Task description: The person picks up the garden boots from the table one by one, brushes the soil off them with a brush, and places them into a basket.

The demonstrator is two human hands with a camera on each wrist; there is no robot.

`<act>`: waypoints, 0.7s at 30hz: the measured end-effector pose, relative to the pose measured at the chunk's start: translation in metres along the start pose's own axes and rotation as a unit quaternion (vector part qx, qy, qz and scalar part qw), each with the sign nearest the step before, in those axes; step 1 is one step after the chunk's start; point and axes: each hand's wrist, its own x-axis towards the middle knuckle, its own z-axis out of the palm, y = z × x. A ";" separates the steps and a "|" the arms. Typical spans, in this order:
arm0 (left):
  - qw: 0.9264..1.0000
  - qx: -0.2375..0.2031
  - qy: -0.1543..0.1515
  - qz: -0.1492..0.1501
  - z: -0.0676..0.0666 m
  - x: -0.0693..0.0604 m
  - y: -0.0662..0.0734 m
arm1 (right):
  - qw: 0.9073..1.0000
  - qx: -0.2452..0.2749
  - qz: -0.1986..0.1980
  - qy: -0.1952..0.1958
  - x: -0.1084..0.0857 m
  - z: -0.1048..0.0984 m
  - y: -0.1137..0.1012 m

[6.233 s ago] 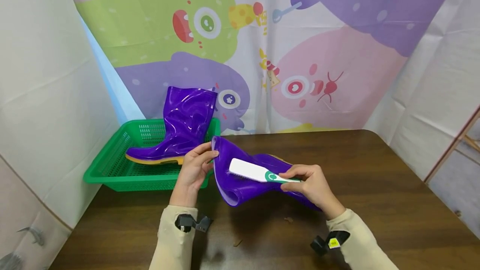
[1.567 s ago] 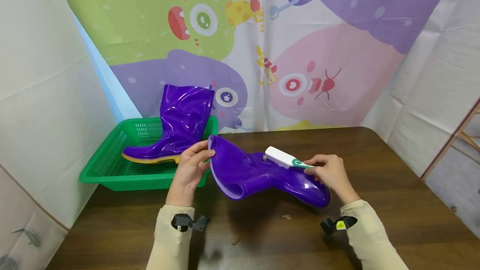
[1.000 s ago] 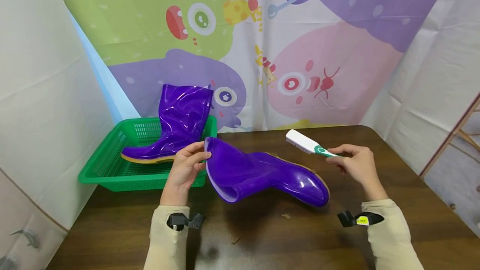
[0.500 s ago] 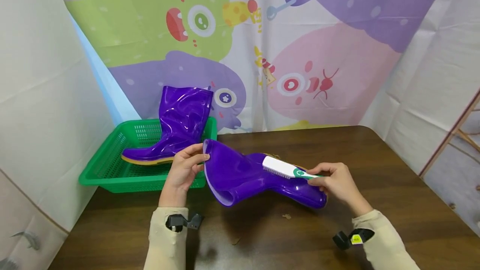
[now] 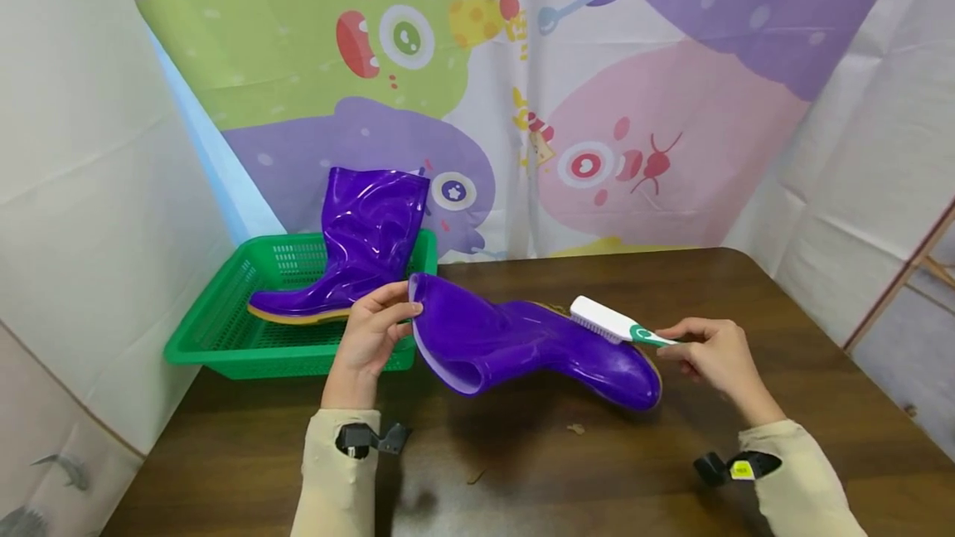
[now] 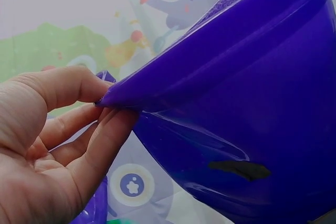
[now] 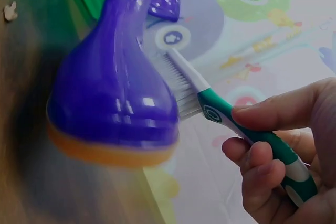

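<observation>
A purple rubber boot with a yellow sole is tilted over the table, its open top to the left and its toe to the right. My left hand pinches its top rim between thumb and fingers; the left wrist view shows a dark patch on the shaft. The right hand grips the green-and-white handle of a scrubbing brush. In the right wrist view the bristles lie against the side of the boot's foot. A second purple boot stands in a green basket.
Brown flakes, one flake below the boot and another flake nearer the front, lie on the dark wooden table. A cartoon-printed curtain hangs behind the table, with pale sheets on both sides.
The brush was on the boot's shaft 6.2 seconds ago, then went to the ankle, lifted off and came back. Since half a second ago it has slid right towards the toe. The left hand keeps its hold.
</observation>
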 end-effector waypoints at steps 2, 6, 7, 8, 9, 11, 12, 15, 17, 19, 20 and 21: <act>1.000 0.000 0.000 -0.003 0.001 0.000 0.000 | 1.000 -0.004 -0.001 0.006 -0.004 -0.006 0.004; 1.000 0.004 0.003 -0.008 0.002 0.000 0.000 | 1.000 0.008 0.012 0.017 -0.014 -0.015 0.014; 1.000 0.005 0.004 -0.009 0.002 0.000 0.000 | 1.000 0.011 0.015 0.021 -0.015 -0.016 0.017; 1.000 0.007 0.006 -0.009 0.003 0.000 0.000 | 0.999 0.013 0.017 0.024 -0.016 -0.017 0.019; 1.000 0.007 0.007 -0.010 0.003 -0.001 0.000 | 0.999 0.016 0.019 0.028 -0.017 -0.017 0.021; 1.000 0.006 0.007 -0.010 0.003 -0.001 0.000 | 0.999 0.015 0.020 0.035 -0.017 -0.018 0.024; 1.000 0.006 0.007 -0.011 0.003 -0.001 0.000 | 0.999 0.015 0.020 0.039 -0.017 -0.019 0.025; 1.000 0.007 0.007 -0.012 0.004 -0.001 0.000 | 0.999 0.019 0.023 0.042 -0.017 -0.021 0.028; 1.000 0.008 0.007 -0.013 0.004 -0.001 0.000 | 0.999 0.025 0.023 0.042 -0.017 -0.022 0.030; 1.000 0.007 0.007 -0.012 0.004 0.000 0.000 | 0.998 0.030 0.022 0.043 -0.016 -0.024 0.031; 1.000 0.007 0.006 -0.011 0.004 0.000 0.000 | 0.998 0.033 0.021 0.044 -0.016 -0.024 0.031; 1.000 0.006 0.005 -0.010 0.004 0.000 -0.001 | 0.998 0.035 0.021 0.045 -0.015 -0.025 0.031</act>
